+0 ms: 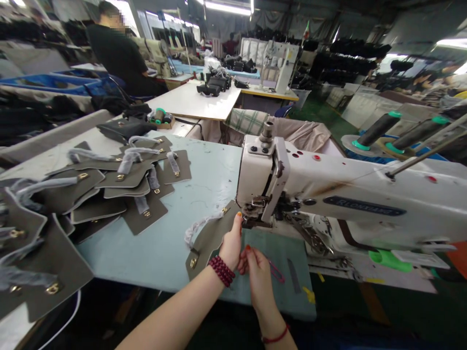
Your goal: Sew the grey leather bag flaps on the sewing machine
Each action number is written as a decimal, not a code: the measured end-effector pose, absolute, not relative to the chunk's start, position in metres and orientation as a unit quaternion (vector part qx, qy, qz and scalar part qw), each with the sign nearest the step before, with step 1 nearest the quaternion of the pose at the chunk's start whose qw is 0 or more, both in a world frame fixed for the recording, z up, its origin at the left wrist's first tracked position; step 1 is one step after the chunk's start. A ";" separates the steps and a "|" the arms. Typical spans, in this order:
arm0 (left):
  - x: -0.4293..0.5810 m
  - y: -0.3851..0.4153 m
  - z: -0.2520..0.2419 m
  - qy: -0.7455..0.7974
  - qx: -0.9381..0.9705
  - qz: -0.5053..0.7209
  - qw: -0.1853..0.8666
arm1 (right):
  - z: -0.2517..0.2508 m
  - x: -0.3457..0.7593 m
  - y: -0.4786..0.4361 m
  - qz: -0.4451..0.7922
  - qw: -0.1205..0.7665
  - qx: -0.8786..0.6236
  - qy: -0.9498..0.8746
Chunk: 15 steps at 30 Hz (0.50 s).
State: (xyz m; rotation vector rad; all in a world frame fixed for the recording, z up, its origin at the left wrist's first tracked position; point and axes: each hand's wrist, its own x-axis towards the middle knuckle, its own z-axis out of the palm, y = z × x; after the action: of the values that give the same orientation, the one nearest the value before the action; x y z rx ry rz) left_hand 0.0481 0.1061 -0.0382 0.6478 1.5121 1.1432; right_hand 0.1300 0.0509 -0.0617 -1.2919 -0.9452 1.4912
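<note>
A grey-brown bag panel point(209, 236) with gold clasps and a plastic-wrapped handle point(202, 222) lies at the left of the sewing machine's needle area point(257, 211). My left hand point(232, 243), wearing dark red beads, is at the panel's right edge. Its thumb points up toward the presser foot; its other fingers are mostly hidden, and it appears to grip the panel. Just below it, my right hand point(260, 272) is closed, thumb against curled fingers. Whatever it pinches is too small to make out.
Similar panels point(124, 180) are piled at the left. Pink thread snips point(276, 271) and a grey metal strip point(294, 275) lie right of my hands. Dark thread cones point(377, 131) stand behind the machine arm. A seated person point(120, 53) is at the back left.
</note>
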 end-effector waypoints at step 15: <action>-0.054 0.175 0.028 0.489 0.640 0.348 0.481 | -0.053 0.084 0.098 0.631 0.527 -0.493 -0.286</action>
State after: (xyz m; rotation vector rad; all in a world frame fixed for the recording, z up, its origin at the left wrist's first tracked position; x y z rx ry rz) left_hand -0.0539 0.1749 0.0277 1.5597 1.1926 0.8478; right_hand 0.0844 0.0982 -0.0525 -1.1779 -0.6833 1.5084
